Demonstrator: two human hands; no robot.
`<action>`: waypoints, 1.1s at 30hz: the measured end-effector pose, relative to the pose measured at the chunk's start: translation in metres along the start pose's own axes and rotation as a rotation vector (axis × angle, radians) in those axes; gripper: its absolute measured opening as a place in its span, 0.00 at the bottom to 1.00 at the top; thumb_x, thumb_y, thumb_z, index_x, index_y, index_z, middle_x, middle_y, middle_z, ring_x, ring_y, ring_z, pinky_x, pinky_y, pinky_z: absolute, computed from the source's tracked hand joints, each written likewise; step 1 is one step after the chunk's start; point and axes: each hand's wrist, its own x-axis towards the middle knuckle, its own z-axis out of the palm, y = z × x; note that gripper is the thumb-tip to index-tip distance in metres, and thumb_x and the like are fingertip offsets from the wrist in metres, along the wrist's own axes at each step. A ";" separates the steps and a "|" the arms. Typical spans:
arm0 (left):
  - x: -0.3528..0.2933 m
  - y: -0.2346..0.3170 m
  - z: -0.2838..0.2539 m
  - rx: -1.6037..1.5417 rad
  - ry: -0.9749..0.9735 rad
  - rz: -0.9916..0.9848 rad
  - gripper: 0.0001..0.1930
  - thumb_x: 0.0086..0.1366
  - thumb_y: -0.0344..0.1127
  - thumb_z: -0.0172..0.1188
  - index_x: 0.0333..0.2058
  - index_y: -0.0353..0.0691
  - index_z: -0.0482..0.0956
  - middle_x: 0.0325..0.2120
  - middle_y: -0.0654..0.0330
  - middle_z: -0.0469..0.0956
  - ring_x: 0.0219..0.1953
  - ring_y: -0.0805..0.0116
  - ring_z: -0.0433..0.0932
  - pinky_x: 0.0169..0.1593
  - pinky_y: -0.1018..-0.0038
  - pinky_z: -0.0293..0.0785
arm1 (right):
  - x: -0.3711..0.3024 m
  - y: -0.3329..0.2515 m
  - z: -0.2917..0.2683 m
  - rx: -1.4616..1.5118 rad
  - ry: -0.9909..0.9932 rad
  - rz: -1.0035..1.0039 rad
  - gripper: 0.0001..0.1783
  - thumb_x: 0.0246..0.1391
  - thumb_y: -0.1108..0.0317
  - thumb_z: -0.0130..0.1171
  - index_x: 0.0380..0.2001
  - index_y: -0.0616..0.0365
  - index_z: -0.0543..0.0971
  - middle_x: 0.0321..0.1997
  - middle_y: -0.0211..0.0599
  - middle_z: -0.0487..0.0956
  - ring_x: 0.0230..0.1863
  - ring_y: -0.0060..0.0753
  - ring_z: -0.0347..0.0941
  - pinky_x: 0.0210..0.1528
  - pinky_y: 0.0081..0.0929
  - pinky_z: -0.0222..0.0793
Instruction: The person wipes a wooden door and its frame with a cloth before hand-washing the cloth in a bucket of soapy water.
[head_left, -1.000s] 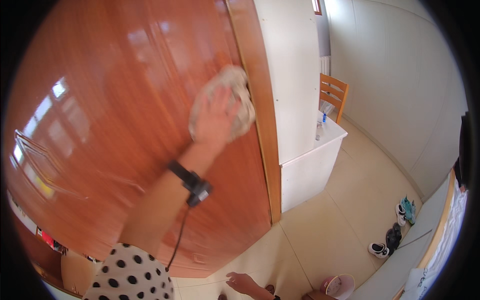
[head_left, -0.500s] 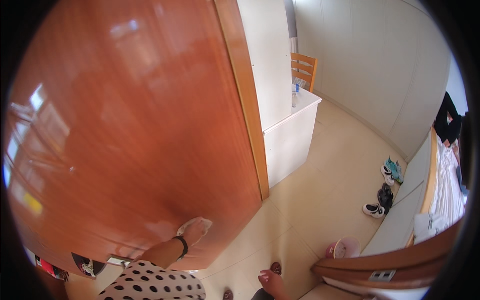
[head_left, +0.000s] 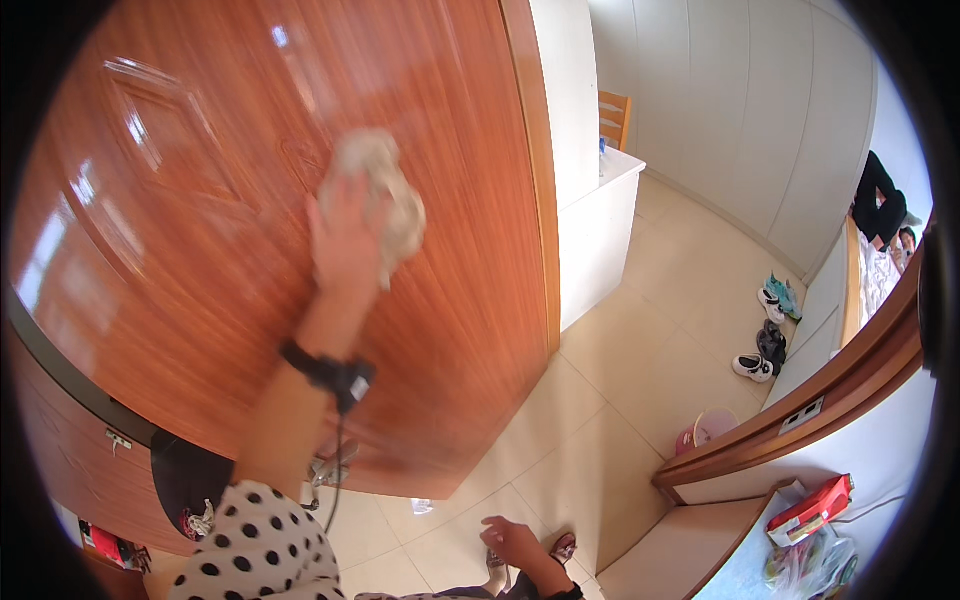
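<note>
A pale cream cloth (head_left: 400,215) lies bunched against the glossy reddish-brown wooden door (head_left: 440,330). My left hand (head_left: 348,230) presses it to the upper part of the door surface, blurred by motion. A black wrist strap with a cable hangs at that wrist, below a white sleeve with black dots. Lower down, over the tiled floor, my right hand (head_left: 512,543) hangs away from the door, holding nothing, its fingers loosely apart. A metal door handle (head_left: 332,465) shows beside my left forearm.
At right stands a wooden door frame (head_left: 720,455) with a strike plate. Past it are a pink bucket (head_left: 708,428), several shoes (head_left: 765,350) and a person on a bed (head_left: 875,285). A white cabinet (head_left: 598,240) stands behind the door's edge. A red package (head_left: 812,510) rests at lower right.
My left hand has moved the cloth from low on the door up to a higher spot. The view has shifted, bringing the handle and the red package into sight.
</note>
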 end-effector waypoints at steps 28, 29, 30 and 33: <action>-0.193 0.150 0.201 -0.235 -0.526 0.294 0.18 0.61 0.38 0.45 0.50 0.53 0.70 0.55 0.61 0.64 0.55 0.59 0.63 0.59 0.61 0.55 | -0.081 0.124 0.016 0.302 0.037 0.381 0.17 0.50 0.68 0.56 0.44 0.61 0.72 0.30 0.45 0.79 0.33 0.41 0.78 0.36 0.33 0.72; -0.216 0.165 0.212 -0.239 -0.600 0.368 0.16 0.60 0.39 0.45 0.48 0.54 0.72 0.55 0.61 0.63 0.56 0.61 0.63 0.59 0.63 0.56 | -0.088 0.127 0.011 0.187 0.072 0.332 0.17 0.51 0.66 0.56 0.44 0.60 0.73 0.30 0.45 0.80 0.31 0.40 0.78 0.34 0.32 0.73; -0.243 0.176 0.218 -0.332 -0.590 0.339 0.16 0.61 0.39 0.45 0.48 0.54 0.72 0.52 0.61 0.66 0.54 0.61 0.64 0.58 0.64 0.57 | -0.094 0.133 0.006 0.073 0.097 0.290 0.17 0.51 0.64 0.57 0.43 0.59 0.73 0.30 0.44 0.80 0.29 0.40 0.78 0.32 0.32 0.73; -0.330 0.182 0.219 -0.521 -0.656 0.290 0.16 0.61 0.38 0.45 0.48 0.53 0.71 0.48 0.59 0.69 0.53 0.61 0.65 0.57 0.64 0.58 | -0.094 0.139 -0.013 0.074 0.140 0.382 0.17 0.52 0.59 0.57 0.42 0.59 0.73 0.30 0.45 0.80 0.29 0.39 0.79 0.30 0.30 0.74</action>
